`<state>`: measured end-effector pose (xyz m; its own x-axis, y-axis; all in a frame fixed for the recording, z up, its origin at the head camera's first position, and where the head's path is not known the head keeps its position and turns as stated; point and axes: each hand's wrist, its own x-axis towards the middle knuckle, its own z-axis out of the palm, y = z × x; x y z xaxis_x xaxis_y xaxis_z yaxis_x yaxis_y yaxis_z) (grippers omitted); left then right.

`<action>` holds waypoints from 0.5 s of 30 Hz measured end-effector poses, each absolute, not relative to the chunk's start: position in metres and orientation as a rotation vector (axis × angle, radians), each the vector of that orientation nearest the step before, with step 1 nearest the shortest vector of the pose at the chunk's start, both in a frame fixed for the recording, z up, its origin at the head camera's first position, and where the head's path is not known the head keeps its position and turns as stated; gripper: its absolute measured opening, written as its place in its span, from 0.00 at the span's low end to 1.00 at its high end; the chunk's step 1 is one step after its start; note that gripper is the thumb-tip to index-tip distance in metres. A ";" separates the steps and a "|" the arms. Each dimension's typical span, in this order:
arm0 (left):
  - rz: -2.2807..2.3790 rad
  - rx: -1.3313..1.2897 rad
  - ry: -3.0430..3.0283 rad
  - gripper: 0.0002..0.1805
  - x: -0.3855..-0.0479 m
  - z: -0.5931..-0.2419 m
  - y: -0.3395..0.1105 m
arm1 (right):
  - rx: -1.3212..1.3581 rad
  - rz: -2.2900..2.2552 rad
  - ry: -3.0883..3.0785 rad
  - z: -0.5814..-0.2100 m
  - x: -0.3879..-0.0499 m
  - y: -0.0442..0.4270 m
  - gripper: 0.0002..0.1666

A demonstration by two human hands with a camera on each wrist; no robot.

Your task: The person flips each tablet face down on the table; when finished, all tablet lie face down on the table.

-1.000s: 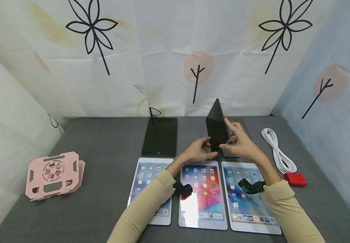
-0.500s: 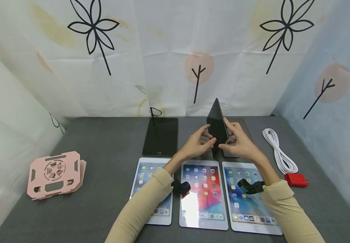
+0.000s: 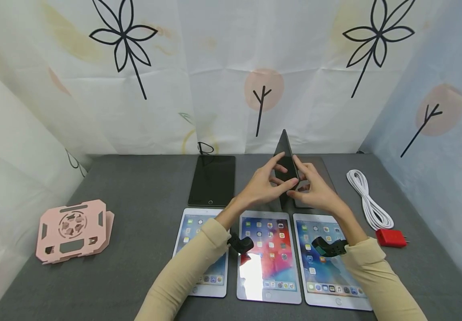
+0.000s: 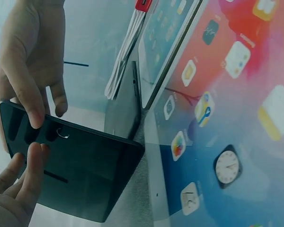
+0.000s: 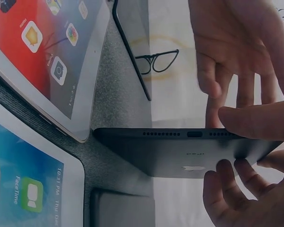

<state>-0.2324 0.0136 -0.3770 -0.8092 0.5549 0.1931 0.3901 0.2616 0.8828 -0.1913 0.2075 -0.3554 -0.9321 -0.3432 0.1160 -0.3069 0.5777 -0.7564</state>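
Observation:
A dark tablet (image 3: pixel 286 154) stands on edge at the back of the table, its black screen facing left. My right hand (image 3: pixel 314 187) pinches its near edge, thumb on that edge and fingertips on the back, as the right wrist view shows. My left hand (image 3: pixel 266 180) is at the screen side, fingers spread and slightly bent; in the left wrist view its fingertips (image 4: pixel 34 153) are at the screen, though contact is hard to tell. The port and speaker holes (image 5: pixel 195 134) lie along the edge under the right thumb.
Another dark tablet (image 3: pixel 212 180) lies flat to the left, and one more (image 3: pixel 322 171) behind the right hand. Three lit white tablets (image 3: pixel 269 267) lie in front. A pink stand (image 3: pixel 70 232) is at left; a white cable (image 3: pixel 365 200) and red charger (image 3: pixel 391 237) at right.
My left hand has moved up and right along the screen from the tablet's lower left edge. The tablet has turned slightly more edge-on. My right hand keeps its grip, shifted slightly left.

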 end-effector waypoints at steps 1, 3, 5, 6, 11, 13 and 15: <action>1.581 0.897 2.371 0.46 -0.232 -0.376 0.014 | -0.567 -1.305 2.749 -0.356 -0.192 0.207 0.58; 1.576 0.904 2.378 0.47 -0.232 -0.375 0.013 | -0.568 -1.308 2.741 -0.358 -0.193 0.207 0.59; 1.569 0.912 2.385 0.47 -0.233 -0.374 0.013 | -0.569 -1.305 2.737 -0.360 -0.194 0.206 0.59; 1.565 0.918 2.388 0.48 -0.233 -0.374 0.012 | -0.570 -1.304 2.732 -0.361 -0.194 0.206 0.59; 1.547 0.940 2.397 0.48 -0.234 -0.372 0.010 | -0.596 -1.309 2.707 -0.366 -0.197 0.204 0.59; 1.538 0.948 2.400 0.48 -0.234 -0.372 0.008 | -0.596 -1.317 2.691 -0.369 -0.198 0.203 0.58; 1.531 0.952 2.399 0.48 -0.234 -0.371 0.007 | -0.611 -1.330 2.669 -0.373 -0.200 0.202 0.57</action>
